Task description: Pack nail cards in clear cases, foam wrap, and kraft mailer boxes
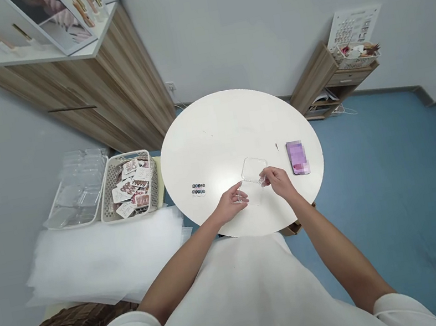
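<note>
A clear plastic box point(253, 170), its lid raised, is held over the round white table point(204, 131) near the front edge. My left hand point(231, 203) grips its left side between thumb and fingers. On the right side, my right hand point(277, 181) pinches the box near the lid's edge. Left of my hands a small card with two rows of dark nail pieces point(198, 189) lies flat on the table. A purple item point(297, 158), partly blurred, lies near the table's right edge.
Left of the table stand a basket of packaged nail sets point(104, 208) and a basket of clear plastic boxes point(79, 225). White sheets point(108, 255) lie before them. A wooden cabinet point(134, 71) rises behind left, a small shelf unit point(312, 76) behind right.
</note>
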`<action>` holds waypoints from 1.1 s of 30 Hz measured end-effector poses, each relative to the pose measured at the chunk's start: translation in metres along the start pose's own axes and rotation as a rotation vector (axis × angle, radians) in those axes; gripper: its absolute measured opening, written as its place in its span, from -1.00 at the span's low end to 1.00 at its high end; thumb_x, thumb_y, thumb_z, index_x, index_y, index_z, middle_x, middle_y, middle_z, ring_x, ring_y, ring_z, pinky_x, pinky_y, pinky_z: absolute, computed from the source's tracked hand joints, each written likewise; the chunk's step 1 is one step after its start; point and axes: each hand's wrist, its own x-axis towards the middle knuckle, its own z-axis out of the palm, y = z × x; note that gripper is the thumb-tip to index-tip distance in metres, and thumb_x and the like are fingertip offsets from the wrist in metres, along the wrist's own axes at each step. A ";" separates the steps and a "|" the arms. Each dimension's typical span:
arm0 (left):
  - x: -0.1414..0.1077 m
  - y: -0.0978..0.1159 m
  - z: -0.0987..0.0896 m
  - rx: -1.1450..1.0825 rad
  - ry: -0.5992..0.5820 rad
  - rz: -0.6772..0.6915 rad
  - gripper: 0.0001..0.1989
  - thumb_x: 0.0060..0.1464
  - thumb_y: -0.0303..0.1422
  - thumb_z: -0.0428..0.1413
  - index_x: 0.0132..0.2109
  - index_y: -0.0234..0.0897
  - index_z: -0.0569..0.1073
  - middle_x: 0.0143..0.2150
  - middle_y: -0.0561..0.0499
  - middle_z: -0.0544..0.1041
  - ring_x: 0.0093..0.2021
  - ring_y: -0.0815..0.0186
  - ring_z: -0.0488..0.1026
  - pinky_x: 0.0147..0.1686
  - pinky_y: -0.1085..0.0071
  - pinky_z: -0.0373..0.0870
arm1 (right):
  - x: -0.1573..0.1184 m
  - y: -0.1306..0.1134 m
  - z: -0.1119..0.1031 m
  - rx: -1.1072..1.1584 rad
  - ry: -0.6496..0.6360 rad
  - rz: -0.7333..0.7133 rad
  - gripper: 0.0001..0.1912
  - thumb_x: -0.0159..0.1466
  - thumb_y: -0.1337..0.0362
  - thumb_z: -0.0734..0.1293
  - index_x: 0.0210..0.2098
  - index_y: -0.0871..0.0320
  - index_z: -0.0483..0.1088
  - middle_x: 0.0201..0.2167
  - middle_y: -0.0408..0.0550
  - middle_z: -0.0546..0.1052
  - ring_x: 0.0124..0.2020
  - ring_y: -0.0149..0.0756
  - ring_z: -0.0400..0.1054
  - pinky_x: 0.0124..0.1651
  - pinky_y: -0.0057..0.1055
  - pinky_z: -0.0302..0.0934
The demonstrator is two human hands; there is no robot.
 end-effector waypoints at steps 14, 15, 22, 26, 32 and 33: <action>0.000 -0.029 0.008 -0.065 0.110 -0.063 -0.29 -0.20 -0.46 0.22 0.11 -0.23 0.12 -0.25 -0.01 0.41 -0.28 0.37 0.44 -0.18 0.28 0.33 | -0.036 0.040 0.015 0.121 0.080 0.131 -0.54 0.06 0.01 0.27 -0.09 0.08 0.30 -0.26 -0.08 0.41 -0.42 -0.41 0.32 -0.32 -0.39 0.24; 0.000 -0.033 0.009 -0.067 0.116 -0.070 -0.27 -0.20 -0.46 0.22 0.12 -0.21 0.08 -0.24 -0.02 0.41 -0.28 0.37 0.45 -0.19 0.28 0.33 | -0.042 0.045 0.016 0.094 0.087 0.132 -0.52 0.04 0.05 0.30 -0.08 0.08 0.29 -0.23 -0.08 0.40 -0.40 -0.41 0.32 -0.31 -0.38 0.24; 0.005 -0.071 0.016 0.103 0.205 -0.129 -0.39 -0.16 -0.49 0.16 0.07 -0.23 0.13 -0.22 -0.03 0.39 -0.28 0.40 0.40 -0.18 0.31 0.32 | -0.054 0.084 0.026 0.017 0.091 0.233 -0.45 0.00 0.22 0.30 0.01 0.07 0.23 -0.11 -0.03 0.32 -0.24 -0.34 0.28 -0.20 -0.31 0.25; 0.012 -0.084 0.020 0.291 0.283 -0.164 -0.38 -0.19 -0.51 0.14 0.08 -0.25 0.15 -0.13 -0.08 0.33 -0.19 0.31 0.32 -0.23 0.33 0.31 | -0.046 0.102 0.029 -0.067 0.093 0.267 -0.42 -0.01 0.24 0.29 0.04 0.05 0.22 -0.09 -0.03 0.25 -0.17 -0.28 0.22 -0.16 -0.31 0.25; 0.017 -0.082 0.027 0.454 0.343 -0.256 -0.37 -0.18 -0.44 0.14 0.10 -0.28 0.19 0.00 -0.16 0.20 -0.03 0.17 0.22 -0.09 0.25 0.23 | -0.039 0.114 0.027 -0.124 0.048 0.295 -0.36 0.02 0.22 0.27 0.11 0.03 0.12 -0.12 -0.02 0.24 -0.19 -0.28 0.23 -0.16 -0.31 0.26; 0.017 -0.081 0.028 0.482 0.347 -0.275 -0.37 -0.17 -0.43 0.13 0.12 -0.29 0.17 0.00 -0.17 0.19 -0.02 0.16 0.22 -0.08 0.25 0.22 | -0.040 0.115 0.026 -0.136 0.050 0.296 -0.34 0.02 0.22 0.27 0.13 0.04 0.09 -0.12 -0.02 0.25 -0.19 -0.28 0.23 -0.16 -0.31 0.26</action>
